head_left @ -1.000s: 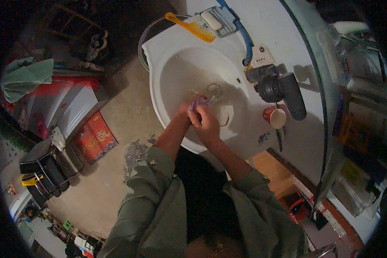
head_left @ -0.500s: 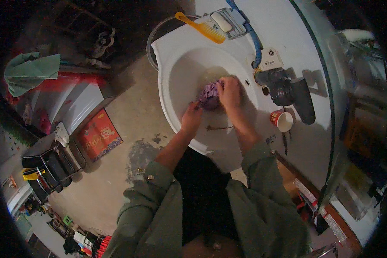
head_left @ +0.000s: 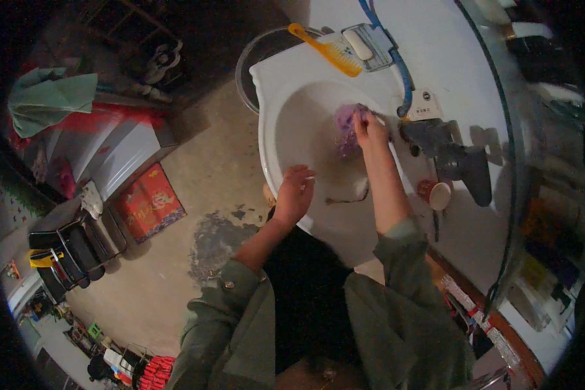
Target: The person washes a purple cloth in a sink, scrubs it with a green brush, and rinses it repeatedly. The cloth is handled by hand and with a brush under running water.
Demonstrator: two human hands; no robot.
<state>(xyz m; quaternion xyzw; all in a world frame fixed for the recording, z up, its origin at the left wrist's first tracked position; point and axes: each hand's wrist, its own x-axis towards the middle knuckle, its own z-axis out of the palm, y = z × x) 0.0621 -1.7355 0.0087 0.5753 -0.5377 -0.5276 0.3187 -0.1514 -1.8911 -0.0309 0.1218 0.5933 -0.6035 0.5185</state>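
Noting from where I stand: right hand [head_left: 374, 133], right of frame centre, grip closed on purple cloth [head_left: 347, 122] inside the basin [head_left: 264, 146]. Left hand [head_left: 295, 195], near centre, loosely open, apparently empty. Good handling, I judge: keep cloth low, pinch firmly, support its loose part left-handed.

A yellow comb [head_left: 332, 53] lies beside a soap dish [head_left: 378, 40] (white bar [head_left: 357, 45] on it).

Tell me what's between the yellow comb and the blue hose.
In the head view, a soap dish holding white soap lies between the yellow comb and the blue hose.
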